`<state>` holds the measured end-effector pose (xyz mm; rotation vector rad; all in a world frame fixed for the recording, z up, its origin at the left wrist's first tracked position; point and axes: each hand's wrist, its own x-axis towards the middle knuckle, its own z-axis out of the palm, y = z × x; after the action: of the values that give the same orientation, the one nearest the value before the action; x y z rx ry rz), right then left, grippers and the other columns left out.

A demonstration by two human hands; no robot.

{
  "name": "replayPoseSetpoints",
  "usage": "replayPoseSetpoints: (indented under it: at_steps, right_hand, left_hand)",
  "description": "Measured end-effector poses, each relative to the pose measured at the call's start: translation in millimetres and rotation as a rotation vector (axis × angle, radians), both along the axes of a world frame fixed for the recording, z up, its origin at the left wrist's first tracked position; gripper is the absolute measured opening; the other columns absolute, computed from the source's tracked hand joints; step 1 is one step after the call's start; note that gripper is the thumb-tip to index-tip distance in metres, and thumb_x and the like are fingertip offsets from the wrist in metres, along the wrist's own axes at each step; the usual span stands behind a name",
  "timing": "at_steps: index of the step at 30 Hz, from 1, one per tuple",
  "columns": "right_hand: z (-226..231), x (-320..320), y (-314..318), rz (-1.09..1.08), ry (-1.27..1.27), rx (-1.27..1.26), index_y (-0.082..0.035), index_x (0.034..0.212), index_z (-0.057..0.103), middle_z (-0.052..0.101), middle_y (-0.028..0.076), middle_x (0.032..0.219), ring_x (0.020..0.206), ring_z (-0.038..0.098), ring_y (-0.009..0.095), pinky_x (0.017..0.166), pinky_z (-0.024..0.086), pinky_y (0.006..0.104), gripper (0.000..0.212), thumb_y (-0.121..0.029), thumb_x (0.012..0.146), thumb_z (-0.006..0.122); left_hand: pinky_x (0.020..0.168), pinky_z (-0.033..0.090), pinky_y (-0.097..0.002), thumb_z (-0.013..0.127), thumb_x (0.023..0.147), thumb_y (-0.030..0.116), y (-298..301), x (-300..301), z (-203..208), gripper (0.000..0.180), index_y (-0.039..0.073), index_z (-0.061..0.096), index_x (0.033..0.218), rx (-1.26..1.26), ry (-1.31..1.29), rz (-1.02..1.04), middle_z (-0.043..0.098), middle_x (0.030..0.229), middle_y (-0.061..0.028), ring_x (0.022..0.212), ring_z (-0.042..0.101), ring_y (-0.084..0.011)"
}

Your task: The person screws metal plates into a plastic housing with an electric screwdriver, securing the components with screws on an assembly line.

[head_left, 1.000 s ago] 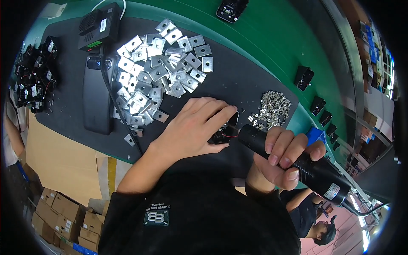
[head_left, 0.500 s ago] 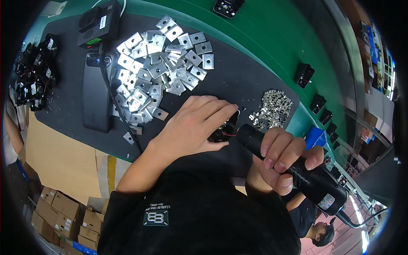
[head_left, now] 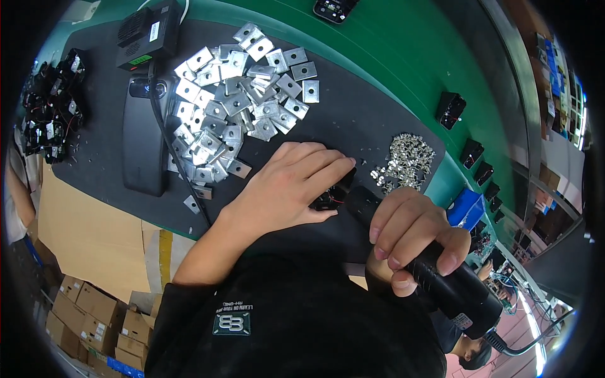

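Observation:
My left hand [head_left: 293, 183] is closed around a small black housing [head_left: 329, 199] with a thin red wire, held on the dark mat. Much of the housing is hidden by the fingers. My right hand [head_left: 413, 233] grips a black corded electric screwdriver [head_left: 450, 293], tilted, with its nose against or just beside the housing; whether they touch I cannot tell. Just beyond the left hand lies a heap of silvery bent metal plates with holes [head_left: 236, 104]. A pile of small screws [head_left: 409, 157] sits to the right of the housing.
A black power unit [head_left: 148, 38] and a long black case [head_left: 144, 142] stand at left, a cable crossing the mat. Black assemblies [head_left: 53, 110] are heaped far left. More black housings [head_left: 450, 110] line the green belt. A blue box [head_left: 466, 209] and another person [head_left: 472, 353] are at right.
The screwdriver's nose has come left, closer to the housing, and its rear end has swung down and left with my right hand. My left hand has barely moved.

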<state>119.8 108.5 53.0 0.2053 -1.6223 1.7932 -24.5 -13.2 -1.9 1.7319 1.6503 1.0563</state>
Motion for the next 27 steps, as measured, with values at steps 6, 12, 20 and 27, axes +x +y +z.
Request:
replayPoseSetpoints:
  at_steps: [6,12,20,27]
  right_hand:
    - [0,-1,8,0.054,0.005,0.013,-0.021,0.11,0.047,0.059,-0.004,0.071,0.062,0.06,0.01,0.058,0.051,0.0237,0.039,-0.015,0.081,0.072]
    - [-3,-7,10,0.153,0.082,0.022,-0.013,0.094,0.053,0.061,0.0,0.078,0.065,0.062,0.015,0.06,0.053,0.0288,0.03,-0.006,0.076,0.076]
    - [-2,-3,7,0.144,0.102,-0.064,-0.015,0.102,0.056,0.061,0.0,0.077,0.065,0.062,0.015,0.061,0.052,0.0276,0.035,-0.003,0.075,0.076]
    - [30,23,13,-0.048,0.214,-0.092,-0.018,0.112,0.051,0.061,-0.001,0.073,0.065,0.061,0.013,0.061,0.052,0.0255,0.048,-0.004,0.074,0.076]
  left_hand:
    - [0.092,0.042,-0.0381,0.077,0.066,0.032,1,0,0,0.062,0.007,0.058,0.12,-0.008,-0.005,0.006,0.061,0.115,-0.0062,0.107,0.056,-0.0258]
    - [0.092,0.042,-0.0378,0.077,0.066,0.031,2,-1,0,0.061,0.007,0.058,0.119,-0.002,-0.02,0.005,0.061,0.115,-0.0063,0.106,0.056,-0.0256]
    - [0.091,0.042,-0.0378,0.078,0.066,0.032,0,3,0,0.061,0.007,0.058,0.119,-0.009,-0.01,0.001,0.061,0.113,-0.0064,0.105,0.056,-0.0257]
    - [0.092,0.041,-0.0392,0.079,0.063,0.03,5,4,3,0.068,0.007,0.055,0.122,-0.02,0.008,-0.007,0.059,0.114,-0.0076,0.107,0.054,-0.0277]
